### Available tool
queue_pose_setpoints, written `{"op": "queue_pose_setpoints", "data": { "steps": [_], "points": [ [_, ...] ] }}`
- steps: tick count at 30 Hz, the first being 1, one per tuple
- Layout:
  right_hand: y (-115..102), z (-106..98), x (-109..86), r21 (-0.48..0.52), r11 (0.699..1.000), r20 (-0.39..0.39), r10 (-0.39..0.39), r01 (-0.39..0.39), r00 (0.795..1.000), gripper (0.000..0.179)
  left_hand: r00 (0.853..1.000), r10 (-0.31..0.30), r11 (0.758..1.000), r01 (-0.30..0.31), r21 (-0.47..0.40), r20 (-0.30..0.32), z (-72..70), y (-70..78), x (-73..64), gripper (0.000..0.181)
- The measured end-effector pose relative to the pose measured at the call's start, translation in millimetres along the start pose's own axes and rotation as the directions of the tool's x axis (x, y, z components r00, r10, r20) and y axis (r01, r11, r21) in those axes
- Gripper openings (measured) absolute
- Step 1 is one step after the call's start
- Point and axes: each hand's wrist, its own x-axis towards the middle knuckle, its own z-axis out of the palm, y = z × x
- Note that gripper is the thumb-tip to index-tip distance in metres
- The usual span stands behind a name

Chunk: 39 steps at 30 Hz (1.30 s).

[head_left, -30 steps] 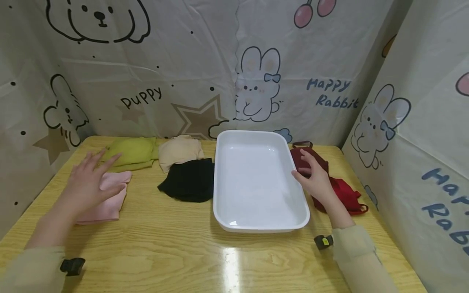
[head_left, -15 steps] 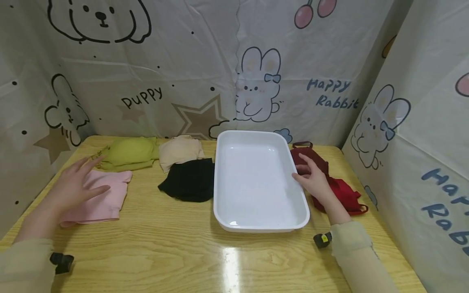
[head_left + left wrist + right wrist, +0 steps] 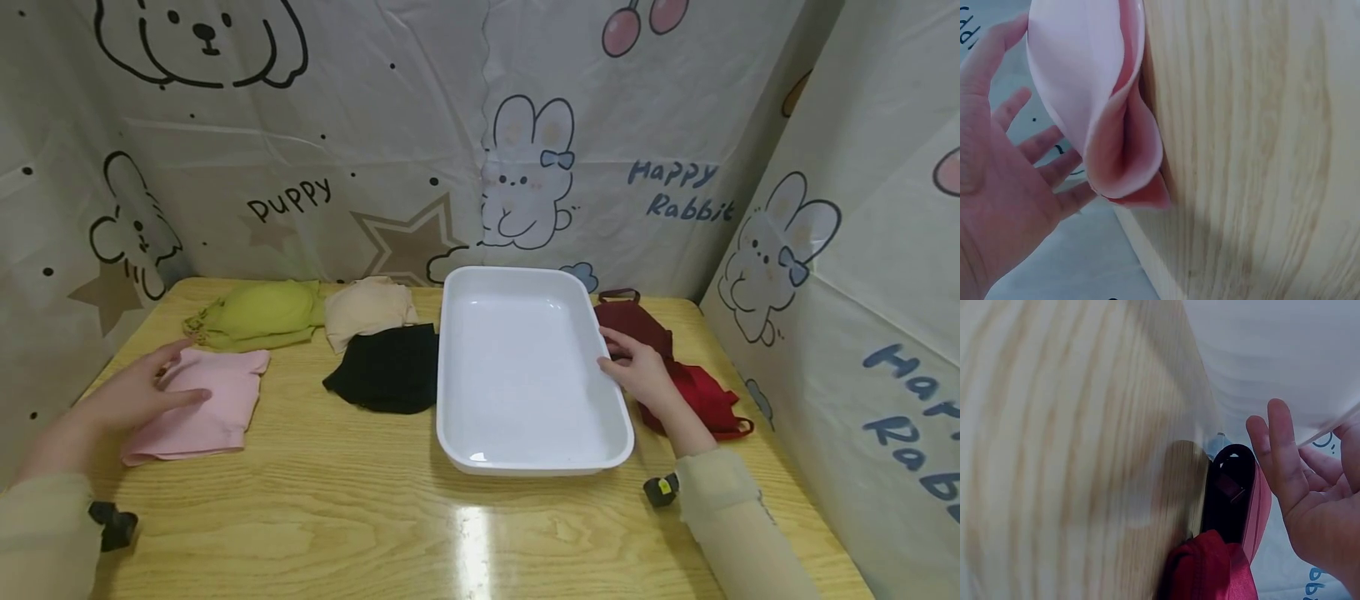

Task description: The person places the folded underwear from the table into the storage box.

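Pink garment [image 3: 213,406], white tray [image 3: 525,383], between hands [image 3: 126,398] [image 3: 643,373]

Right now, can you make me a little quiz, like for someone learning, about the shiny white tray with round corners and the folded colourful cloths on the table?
1. Pick one: which folded cloth is nearest the person's bare left hand?
A) the bright red cloth
B) the smooth pink folded cloth
C) the dark maroon cloth

2. True or false: a cloth lies inside the shiny white rectangular tray.

3. Fill in the colour: in the head view, the ____ cloth lies in front of the rounded beige cloth bundle, beside the tray.

Key:
1. B.
2. False; the inside of the tray is bare.
3. Black.
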Motion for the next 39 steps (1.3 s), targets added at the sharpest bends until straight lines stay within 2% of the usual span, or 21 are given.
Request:
{"op": "queue_pose_setpoints", "data": {
  "steps": [4, 10, 13, 20, 29, 35, 39],
  "points": [
    [-1, 0, -0.5, 0.001, 1.0, 0.008, -0.001, 0.001, 1.0, 0.059, 0.999, -0.037, 0.999, 0.037, -0.017, 0.029, 0.5, -5.0, 3.0, 0.105],
    [-2, 0, -1.1, 0.003, 1.0, 0.015, 0.012, -0.012, 1.0, 0.059, 0.993, -0.115, 0.992, 0.112, 0.06, 0.039, 1.0, -9.4, 6.7, 0.114],
    [-1, 0, -1.0, 0.005, 1.0, 0.013, 0.018, -0.019, 1.0, 0.06, 0.991, -0.131, 0.989, 0.128, 0.072, 0.041, 0.5, -9.4, 7.7, 0.115],
    [-3, 1, -1.8, -0.008, 1.0, 0.014, 0.021, -0.021, 1.0, 0.061, 0.99, -0.133, 0.99, 0.131, 0.048, 0.044, 2.3, -9.5, 9.5, 0.115],
    [-4, 2, -2.0, -0.034, 0.999, 0.002, 0.0, 0.0, 1.0, 0.059, 0.987, -0.154, 0.986, 0.157, -0.05, 0.052, 5.2, -11.0, 10.0, 0.121],
    [-3, 2, -0.7, -0.032, 0.999, 0.003, 0.002, -0.002, 1.0, 0.059, 0.993, -0.115, 0.992, 0.115, -0.059, 0.003, 4.5, -10.1, 9.1, 0.116],
    [-4, 2, -1.4, -0.033, 0.999, 0.004, 0.005, -0.005, 1.0, 0.059, 0.994, -0.107, 0.992, 0.106, -0.068, -0.003, 2.5, -6.0, 6.0, 0.116]
  ]
}}
